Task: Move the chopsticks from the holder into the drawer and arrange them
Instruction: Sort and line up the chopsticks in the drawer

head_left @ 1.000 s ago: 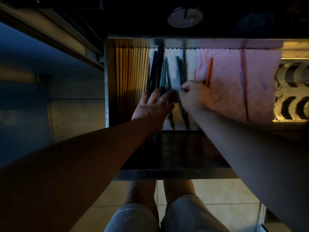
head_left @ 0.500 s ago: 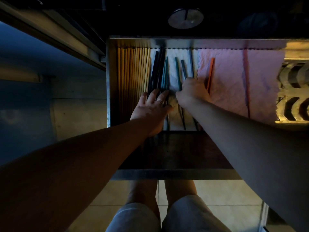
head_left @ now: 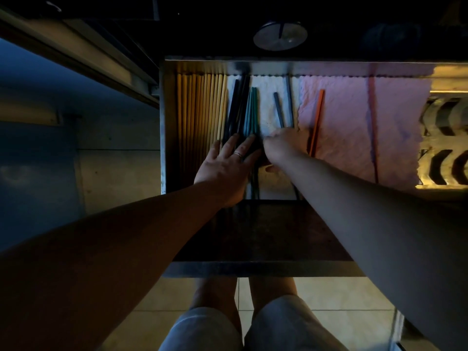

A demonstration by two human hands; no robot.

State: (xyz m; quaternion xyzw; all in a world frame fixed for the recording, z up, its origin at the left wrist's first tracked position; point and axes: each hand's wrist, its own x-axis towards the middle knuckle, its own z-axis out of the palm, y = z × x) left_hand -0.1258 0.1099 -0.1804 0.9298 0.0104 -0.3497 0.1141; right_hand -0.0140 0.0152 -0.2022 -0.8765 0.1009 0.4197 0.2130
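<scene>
The open metal drawer (head_left: 162, 127) holds a row of yellow wooden chopsticks (head_left: 200, 110) along its left side. Beside them lie dark chopsticks (head_left: 236, 102) and teal chopsticks (head_left: 251, 110) on a white cloth (head_left: 266, 107). My left hand (head_left: 226, 164) lies flat, fingers spread, pressing on the dark and teal ones. My right hand (head_left: 282, 145) is curled over two grey chopsticks (head_left: 279, 110), fingers pinched on them. An orange chopstick (head_left: 316, 117) and a pink one (head_left: 372, 117) lie apart on the pink cloth (head_left: 354, 135). No holder is in view.
A round metal lid (head_left: 279, 36) sits on the dark counter behind the drawer. At the right is a patterned metal rack (head_left: 445, 138). A dark shelf panel (head_left: 258, 229) spans the drawer front. A cabinet edge (head_left: 83, 54) runs at upper left; tiled floor below.
My right hand slid left and nearer, from beside the orange chopstick onto the grey ones, which now fan apart. My left hand stayed pressed on the dark and teal chopsticks.
</scene>
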